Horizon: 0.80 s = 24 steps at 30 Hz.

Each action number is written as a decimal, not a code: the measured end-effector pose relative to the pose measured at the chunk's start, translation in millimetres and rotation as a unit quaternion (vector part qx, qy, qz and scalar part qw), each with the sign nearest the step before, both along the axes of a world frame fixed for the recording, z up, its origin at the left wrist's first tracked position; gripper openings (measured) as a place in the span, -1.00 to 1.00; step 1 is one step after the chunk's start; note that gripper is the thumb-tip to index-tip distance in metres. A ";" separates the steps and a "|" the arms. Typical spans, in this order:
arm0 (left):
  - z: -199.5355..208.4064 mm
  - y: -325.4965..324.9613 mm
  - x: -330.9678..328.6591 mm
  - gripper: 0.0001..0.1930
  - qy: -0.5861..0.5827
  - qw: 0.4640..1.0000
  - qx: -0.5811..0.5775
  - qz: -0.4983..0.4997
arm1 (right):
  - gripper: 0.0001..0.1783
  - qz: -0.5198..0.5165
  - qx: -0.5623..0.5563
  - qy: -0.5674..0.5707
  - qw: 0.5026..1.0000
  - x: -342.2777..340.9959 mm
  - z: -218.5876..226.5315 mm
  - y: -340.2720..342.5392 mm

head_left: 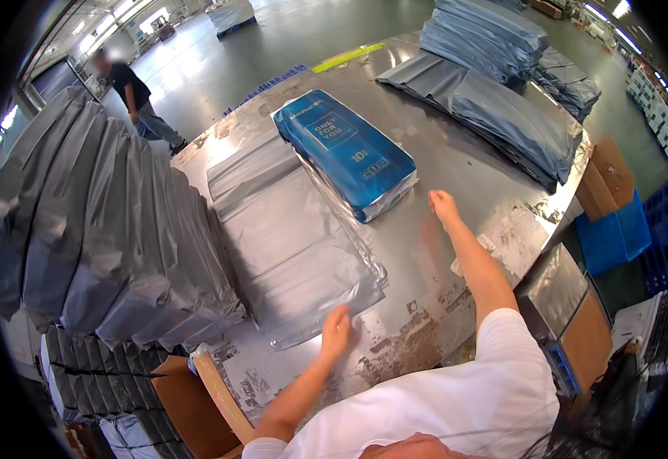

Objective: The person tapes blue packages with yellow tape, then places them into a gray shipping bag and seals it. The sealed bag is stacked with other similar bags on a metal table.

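On the metal table, a blue printed package (349, 153) lies across the far right part of a flat grey plastic bag (295, 245). My left hand (335, 330) is at the bag's near edge, fingers curled; whether they pinch the film is hidden. To the right of the package, above bare metal, hovers my right hand (442, 206). Its fingers are closed like a loose fist, with nothing visible in them and a small gap to the package.
A tall stack of filled grey bags (104, 229) borders the left side. More grey bags (494, 107) lie at the far right of the table (456, 168). Open cardboard boxes (192, 398) and a blue bin (615, 229) stand beside it. Beyond, a person (139, 103) walks.
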<state>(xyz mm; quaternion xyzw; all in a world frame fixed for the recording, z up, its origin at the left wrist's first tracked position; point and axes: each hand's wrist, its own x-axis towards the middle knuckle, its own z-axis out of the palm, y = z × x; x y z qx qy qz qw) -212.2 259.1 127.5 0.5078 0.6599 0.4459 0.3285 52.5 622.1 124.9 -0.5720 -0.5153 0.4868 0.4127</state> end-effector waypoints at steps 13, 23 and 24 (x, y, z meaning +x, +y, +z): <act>-23.4 336.4 -48.7 -0.36 -0.441 0.889 -0.040 0.117 | -0.42 0.199 -0.221 0.232 0.926 -81.7 10.2 131.9; 36.6 186.3 40.8 -0.36 -0.211 0.961 -0.159 -0.087 | -0.42 0.312 -0.212 0.102 0.920 89.0 0.4 -0.3; 15.7 150.2 47.1 -0.36 -0.196 0.959 -0.158 -0.130 | -0.35 0.320 -0.291 0.118 0.894 112.6 2.2 -9.7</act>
